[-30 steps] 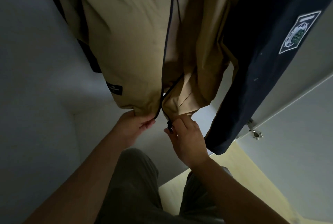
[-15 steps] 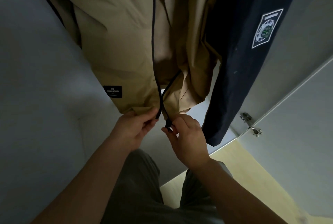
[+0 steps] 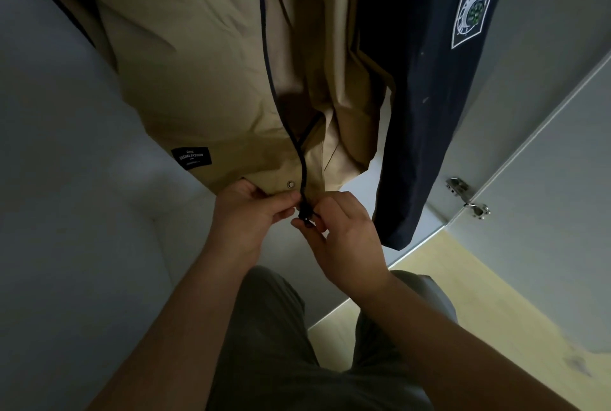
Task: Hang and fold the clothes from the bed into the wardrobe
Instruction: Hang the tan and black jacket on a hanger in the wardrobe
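Both hands down at the bottom hem of the hanging tan cotton jacket [image 3: 198, 80], busy at the foot of its zip.

The left hand [image 3: 251, 219] is clamped on the hem of the left-side panel, fingers curled over the cloth right under a small metal snap stud [image 3: 291, 184]. Just beside it, the right hand [image 3: 344, 238] pinches the black zip slider [image 3: 305, 214] between thumb and forefinger, at the very bottom of the dark zip tape [image 3: 267, 63]. The two hands almost touch. The jacket hangs directly above them inside the grey wardrobe [image 3: 66, 179], panels parted just above the slider, with a black rectangular cloth label [image 3: 191, 156] on the hem left of the left hand. Near the right hand but apart from it hangs a navy garment [image 3: 423, 96] with a white-edged badge [image 3: 474, 4]. Further right there's a silver door hinge [image 3: 468, 200]; below, the pale wooden floor [image 3: 463, 295] and olive trousers [image 3: 271, 344] under the forearms.
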A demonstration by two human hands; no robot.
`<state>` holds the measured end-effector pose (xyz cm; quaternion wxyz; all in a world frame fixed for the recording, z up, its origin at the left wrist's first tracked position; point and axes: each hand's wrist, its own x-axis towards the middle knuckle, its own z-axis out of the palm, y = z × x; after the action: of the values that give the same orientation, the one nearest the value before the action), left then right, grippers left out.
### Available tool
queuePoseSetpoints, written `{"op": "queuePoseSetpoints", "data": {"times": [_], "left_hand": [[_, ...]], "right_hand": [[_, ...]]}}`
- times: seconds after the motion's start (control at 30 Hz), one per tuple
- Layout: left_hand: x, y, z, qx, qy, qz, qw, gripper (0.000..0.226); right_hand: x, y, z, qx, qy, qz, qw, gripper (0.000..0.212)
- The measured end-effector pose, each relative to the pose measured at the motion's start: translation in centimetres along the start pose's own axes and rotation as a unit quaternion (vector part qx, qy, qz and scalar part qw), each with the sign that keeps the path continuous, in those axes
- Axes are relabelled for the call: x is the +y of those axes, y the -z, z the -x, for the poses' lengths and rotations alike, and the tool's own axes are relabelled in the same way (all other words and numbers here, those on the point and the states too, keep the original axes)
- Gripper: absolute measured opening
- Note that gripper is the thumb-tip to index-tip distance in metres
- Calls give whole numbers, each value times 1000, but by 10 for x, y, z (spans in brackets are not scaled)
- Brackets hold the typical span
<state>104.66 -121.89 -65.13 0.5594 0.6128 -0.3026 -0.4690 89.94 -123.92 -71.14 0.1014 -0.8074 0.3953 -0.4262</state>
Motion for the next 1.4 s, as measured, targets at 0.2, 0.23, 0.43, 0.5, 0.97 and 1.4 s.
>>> {"op": "queuePoseSetpoints", "data": {"times": [0.2, 0.23, 0.43, 0.5, 0.97, 1.4], "left_hand": [[5, 2, 1, -19, 5, 3, 1000, 17], [5, 3, -1, -21, 8, 2, 1000, 17], [9, 5, 0, -24, 2, -15, 1000, 16], [9, 5, -1, -18, 7, -15, 1000, 17], [8, 5, -2, 4, 11, -63, 998, 18], [15, 5, -4, -15, -10, -140, 990, 52]], "right_hand": [[-7, 3, -5, 6, -6, -11, 1000, 26], [-8, 4, -5, 7, -7, -10, 1000, 26], [-16, 9, -7, 13, -12, -17, 1000, 27], [-18, 10, -9, 19, -8, -16, 1000, 27], [-15, 15, -17, 19, 1, 2, 1000, 23], [-14, 12, -24, 29, 16, 0, 999, 24]]}}
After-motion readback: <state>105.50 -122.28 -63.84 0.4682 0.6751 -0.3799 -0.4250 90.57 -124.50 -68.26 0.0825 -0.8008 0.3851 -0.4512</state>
